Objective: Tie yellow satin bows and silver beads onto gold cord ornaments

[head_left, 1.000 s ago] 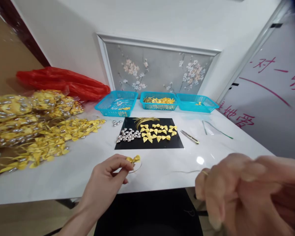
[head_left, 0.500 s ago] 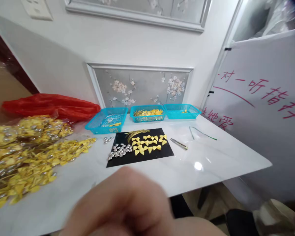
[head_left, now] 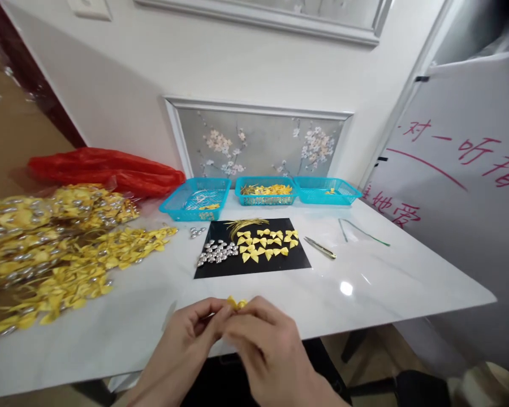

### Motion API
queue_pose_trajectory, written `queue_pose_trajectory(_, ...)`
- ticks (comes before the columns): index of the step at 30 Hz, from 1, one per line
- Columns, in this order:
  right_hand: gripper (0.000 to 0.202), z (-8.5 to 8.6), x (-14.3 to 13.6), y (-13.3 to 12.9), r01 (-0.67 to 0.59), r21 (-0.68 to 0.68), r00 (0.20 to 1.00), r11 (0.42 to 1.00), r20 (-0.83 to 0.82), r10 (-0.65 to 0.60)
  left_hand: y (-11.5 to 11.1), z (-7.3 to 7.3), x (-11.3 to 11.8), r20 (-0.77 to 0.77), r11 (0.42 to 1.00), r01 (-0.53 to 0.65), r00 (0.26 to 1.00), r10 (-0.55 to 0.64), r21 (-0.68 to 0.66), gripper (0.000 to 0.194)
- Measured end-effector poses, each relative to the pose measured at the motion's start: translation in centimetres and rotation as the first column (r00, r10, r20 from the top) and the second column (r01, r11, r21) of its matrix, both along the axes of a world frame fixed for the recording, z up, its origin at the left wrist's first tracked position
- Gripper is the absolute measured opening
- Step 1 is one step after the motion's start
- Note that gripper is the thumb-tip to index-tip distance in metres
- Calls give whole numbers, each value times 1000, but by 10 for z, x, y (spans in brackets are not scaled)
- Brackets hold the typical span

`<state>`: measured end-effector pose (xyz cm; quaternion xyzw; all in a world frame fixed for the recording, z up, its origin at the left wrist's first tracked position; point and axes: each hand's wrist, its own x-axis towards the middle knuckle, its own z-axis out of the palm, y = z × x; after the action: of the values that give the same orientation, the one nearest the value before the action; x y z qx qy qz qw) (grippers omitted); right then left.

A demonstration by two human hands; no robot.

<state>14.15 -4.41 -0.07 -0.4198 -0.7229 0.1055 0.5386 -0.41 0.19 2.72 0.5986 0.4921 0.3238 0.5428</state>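
Close to the table's front edge, my left hand and my right hand meet, fingers pinched together. A small yellow petal piece pokes out between their fingertips; the rest of it is hidden. Beyond them lies a black mat bearing rows of yellow bow-shaped petals, a heap of silver beads and a bundle of thin yellow stems. A few more beads sit off the mat's left edge. Right of the mat is a slim pointed tool, perhaps tweezers.
Piles of yellow flower sprigs with silver beads cover the table's left side, a red plastic bag behind them. Three blue baskets line the wall. A thin green strand lies at right; a whiteboard stands beyond.
A blurred hand that loomed large in the foreground has dropped lower and away. Both hands now show together, with the yellow petal piece visible between them. The view has shifted slightly.
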Motion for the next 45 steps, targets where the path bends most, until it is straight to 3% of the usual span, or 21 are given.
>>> queue_pose_trajectory(3,22,-9,9,2,43,-31,999,999,-27,-44,-8,2,5,94,999,-18,995,22,-48,25)
queue_pose_trajectory(5,22,-14,12,4,107,10,993,994,47,-108,-9,2,8,129,996,-46,990,56,-76,28)
queue_pose_trajectory(9,25,-17,14,10,230,138,933,963,249,-258,-6,0,6,70,996,-44,996,49,-74,31)
queue_pose_trajectory(12,27,-16,16,13,247,181,903,952,314,-294,-3,-1,4,73,998,-14,997,19,-59,32)
queue_pose_trajectory(20,29,-17,20,16,212,100,931,972,280,-232,1,-12,6,207,993,22,978,3,-119,35)
queue_pose_trajectory(24,24,-19,16,15,212,60,943,975,248,-221,0,-11,7,201,993,24,980,-1,-114,35)
queue_pose_trajectory(31,25,-19,13,14,251,123,916,960,290,-276,-1,-6,10,98,999,-19,995,15,39,39)
queue_pose_trajectory(36,28,-17,20,14,230,105,921,967,299,-251,2,-11,8,154,1000,19,988,-16,-18,38)
queue_pose_trajectory(40,26,-16,24,14,158,0,967,987,205,-155,2,-13,5,156,995,63,986,-50,-80,37)
queue_pose_trajectory(45,22,-19,20,14,120,-73,992,990,44,-117,3,-10,6,61,995,95,994,-93,-40,34)
